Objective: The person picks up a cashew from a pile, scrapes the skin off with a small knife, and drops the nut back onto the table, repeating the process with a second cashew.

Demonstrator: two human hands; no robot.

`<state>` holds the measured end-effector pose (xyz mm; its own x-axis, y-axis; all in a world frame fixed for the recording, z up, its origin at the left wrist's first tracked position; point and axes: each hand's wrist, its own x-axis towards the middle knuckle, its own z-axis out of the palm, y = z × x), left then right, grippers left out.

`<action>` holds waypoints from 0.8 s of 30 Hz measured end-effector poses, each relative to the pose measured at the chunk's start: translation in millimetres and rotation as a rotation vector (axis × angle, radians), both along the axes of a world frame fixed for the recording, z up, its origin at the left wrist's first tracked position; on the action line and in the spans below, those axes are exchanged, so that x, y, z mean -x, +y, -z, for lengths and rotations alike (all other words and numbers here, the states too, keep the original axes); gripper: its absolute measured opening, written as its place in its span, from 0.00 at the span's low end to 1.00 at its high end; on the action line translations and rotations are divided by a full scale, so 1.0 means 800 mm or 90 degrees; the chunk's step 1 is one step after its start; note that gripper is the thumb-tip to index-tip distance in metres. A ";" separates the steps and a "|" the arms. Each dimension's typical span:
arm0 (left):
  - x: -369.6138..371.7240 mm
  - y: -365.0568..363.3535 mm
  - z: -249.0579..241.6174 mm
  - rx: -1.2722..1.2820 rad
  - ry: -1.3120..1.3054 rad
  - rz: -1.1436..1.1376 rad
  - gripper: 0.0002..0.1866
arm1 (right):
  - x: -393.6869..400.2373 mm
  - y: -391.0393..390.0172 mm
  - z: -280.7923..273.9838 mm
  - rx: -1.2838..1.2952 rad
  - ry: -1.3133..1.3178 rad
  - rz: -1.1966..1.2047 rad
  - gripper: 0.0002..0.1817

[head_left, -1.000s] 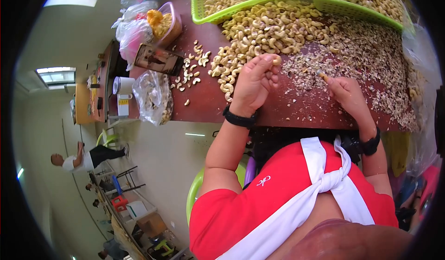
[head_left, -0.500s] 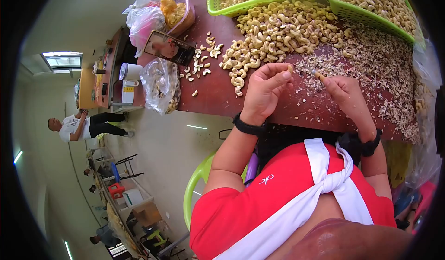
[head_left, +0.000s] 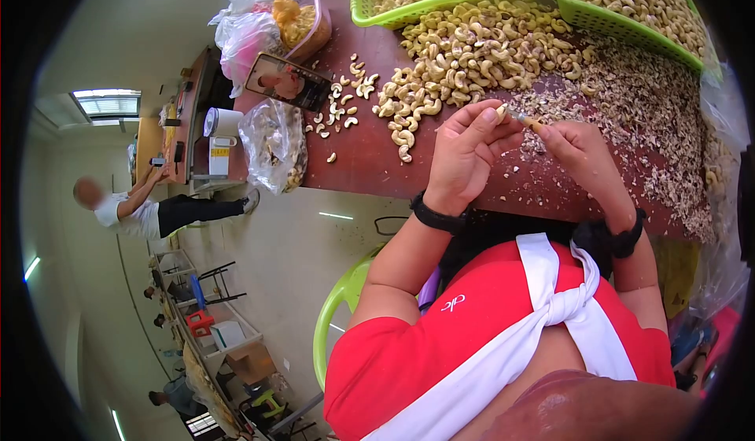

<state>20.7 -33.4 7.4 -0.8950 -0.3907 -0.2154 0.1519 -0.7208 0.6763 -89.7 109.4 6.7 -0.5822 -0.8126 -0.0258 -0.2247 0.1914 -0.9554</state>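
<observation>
Between thumb and fingers, my left hand (head_left: 469, 151) pinches a single cashew (head_left: 502, 112) above the dark red table (head_left: 354, 166). My right hand (head_left: 580, 150) is closed around the wooden handle of a small knife (head_left: 532, 124). The metal tip of the knife points left and meets or nearly meets the cashew. Just beyond my hands lies a large pile of cashews (head_left: 464, 55). Brown skin flakes (head_left: 653, 118) cover the table to the right of it.
Two green baskets (head_left: 448, 8) of cashews stand at the back. Left are a phone (head_left: 288, 82), a clear plastic bag (head_left: 271, 143), a pink tub (head_left: 318, 28) and scattered cashews (head_left: 338, 107). A person (head_left: 138, 213) stands by another table at far left.
My left hand has moved slightly right, and the cashew is now at the knife tip. My right hand has shifted slightly left. The standing person reaches farther toward the other table.
</observation>
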 end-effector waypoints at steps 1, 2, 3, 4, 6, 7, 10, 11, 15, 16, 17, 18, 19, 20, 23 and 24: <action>0.000 0.001 0.000 -0.001 0.000 0.000 0.08 | 0.000 -0.001 0.001 0.003 -0.019 -0.002 0.21; 0.000 0.003 -0.001 -0.013 0.009 0.000 0.08 | 0.000 -0.002 0.001 0.006 -0.039 -0.003 0.21; 0.000 0.005 -0.001 -0.026 0.018 0.000 0.08 | 0.000 -0.003 0.002 0.004 -0.041 -0.001 0.21; -0.001 0.007 -0.002 -0.030 0.016 0.003 0.08 | 0.000 -0.006 0.001 0.020 -0.039 -0.003 0.21; 0.000 0.012 -0.004 -0.033 0.026 -0.019 0.09 | -0.001 -0.006 -0.001 0.028 -0.038 0.008 0.21; -0.001 0.013 -0.006 -0.023 0.004 -0.030 0.08 | -0.001 -0.007 -0.003 0.037 -0.040 0.000 0.20; -0.001 0.015 -0.001 -0.018 0.012 -0.061 0.09 | 0.001 -0.006 0.002 0.042 -0.047 -0.005 0.20; -0.001 0.014 0.002 -0.019 0.012 -0.075 0.09 | 0.000 -0.006 0.003 0.038 -0.040 -0.010 0.20; 0.001 0.014 0.002 -0.013 0.016 -0.088 0.08 | -0.001 -0.007 0.004 0.039 -0.048 -0.019 0.21; 0.002 0.015 0.001 -0.013 0.015 -0.085 0.08 | -0.001 -0.007 0.004 0.037 -0.051 -0.025 0.21; 0.002 0.017 -0.001 -0.023 0.020 -0.094 0.08 | -0.001 -0.008 0.004 0.037 -0.052 -0.022 0.21; 0.003 0.018 -0.002 -0.034 0.024 -0.104 0.08 | -0.001 -0.008 0.004 0.045 -0.056 -0.023 0.21; 0.003 0.019 -0.003 -0.033 0.023 -0.103 0.08 | -0.001 -0.008 0.005 0.052 -0.060 -0.024 0.21; 0.003 0.021 -0.004 -0.016 0.026 -0.107 0.08 | 0.000 -0.008 0.006 0.053 -0.061 -0.022 0.21; 0.003 0.021 -0.002 0.004 0.029 -0.108 0.08 | 0.000 -0.007 0.007 0.048 -0.066 -0.032 0.22; 0.003 0.020 -0.001 0.006 0.031 -0.108 0.09 | 0.000 -0.007 0.006 0.047 -0.070 -0.031 0.22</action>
